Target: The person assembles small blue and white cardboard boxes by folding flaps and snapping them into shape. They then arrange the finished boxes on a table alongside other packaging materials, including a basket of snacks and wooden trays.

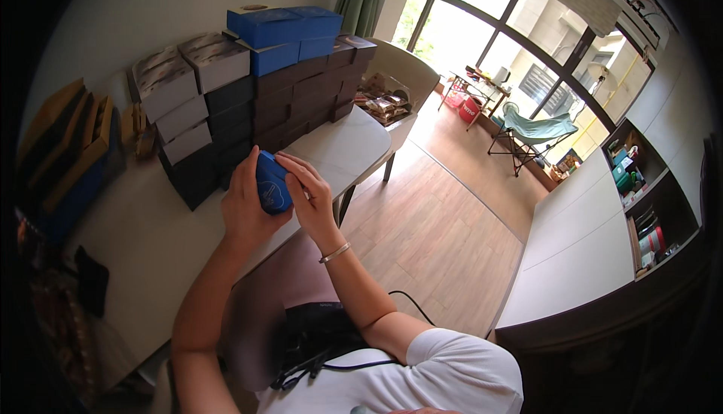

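Note:
Both of my hands are closed around a small blue box (pixel 273 187) with a white outline drawing on its face. My left hand (pixel 245 207) grips its left side and reaches beneath it. On the right side, the fingers of my right hand (pixel 309 197) press along its edge; that wrist wears a bracelet (pixel 335 254). The box is held tilted above the near edge of the white table (pixel 339 147). Just beyond my hands stand stacked dark brown boxes (pixel 290 101), black boxes (pixel 230 113) and pale patterned boxes (pixel 169 86). Larger blue boxes (pixel 282 26) lie on top.
Flattened yellow-brown and black cartons (pixel 71 143) lean at the table's left. A dark object (pixel 92 278) lies nearer. Past the table's far end, a chair (pixel 403 75) holds a container of wrapped packets (pixel 385 104). A folding chair (pixel 535 132) stands by the window; shelves (pixel 648 203) line the right.

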A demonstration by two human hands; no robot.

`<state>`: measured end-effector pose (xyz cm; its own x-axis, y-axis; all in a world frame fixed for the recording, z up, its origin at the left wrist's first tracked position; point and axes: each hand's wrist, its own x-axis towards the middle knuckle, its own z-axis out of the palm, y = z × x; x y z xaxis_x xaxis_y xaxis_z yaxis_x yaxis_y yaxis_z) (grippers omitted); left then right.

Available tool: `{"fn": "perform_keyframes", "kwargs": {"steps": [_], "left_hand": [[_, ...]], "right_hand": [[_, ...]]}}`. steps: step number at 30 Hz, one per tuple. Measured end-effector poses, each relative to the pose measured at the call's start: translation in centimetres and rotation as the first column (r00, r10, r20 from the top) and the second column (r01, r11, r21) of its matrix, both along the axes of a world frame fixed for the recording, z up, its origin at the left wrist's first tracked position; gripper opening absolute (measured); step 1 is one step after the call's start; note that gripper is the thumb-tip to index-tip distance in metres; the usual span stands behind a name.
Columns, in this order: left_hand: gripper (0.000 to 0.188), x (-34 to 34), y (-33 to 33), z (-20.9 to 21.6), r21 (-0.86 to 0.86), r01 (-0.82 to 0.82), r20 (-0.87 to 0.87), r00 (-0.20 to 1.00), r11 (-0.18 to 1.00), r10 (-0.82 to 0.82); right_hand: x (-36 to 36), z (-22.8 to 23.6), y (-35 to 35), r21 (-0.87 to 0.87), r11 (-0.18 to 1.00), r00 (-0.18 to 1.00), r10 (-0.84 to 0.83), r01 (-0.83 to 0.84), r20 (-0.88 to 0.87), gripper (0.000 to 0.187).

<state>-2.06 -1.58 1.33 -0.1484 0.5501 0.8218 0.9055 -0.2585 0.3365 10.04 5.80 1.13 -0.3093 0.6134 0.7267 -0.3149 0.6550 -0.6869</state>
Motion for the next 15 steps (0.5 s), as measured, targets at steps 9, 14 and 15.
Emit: {"fn": "perform_keyframes", "kwargs": {"steps": [9, 14, 15], "left_hand": [[0.101, -1.0, 0.0, -0.2, 0.064, 0.003, -0.089, 0.996, 0.998, 0.003], [0.093, -0.7, -0.2, 0.6, 0.057, 0.028, -0.016, 1.000, 0.998, -0.027], [0.093, -1.3, -0.5, 0.7, 0.065, 0.006, -0.036, 0.999, 0.998, -0.004]], "right_hand": [[-0.1, -0.3, 0.1, 0.067, 0.998, 0.997, 0.001, -0.006, 0.083, 0.031], [0.0, 0.0, 0.2, 0.185, 0.982, 0.986, -0.056, 0.026, 0.159, 0.042], [-0.6, -0.1, 0.1, 0.177, 0.984, 0.990, -0.046, 0.022, 0.135, 0.043]]}}
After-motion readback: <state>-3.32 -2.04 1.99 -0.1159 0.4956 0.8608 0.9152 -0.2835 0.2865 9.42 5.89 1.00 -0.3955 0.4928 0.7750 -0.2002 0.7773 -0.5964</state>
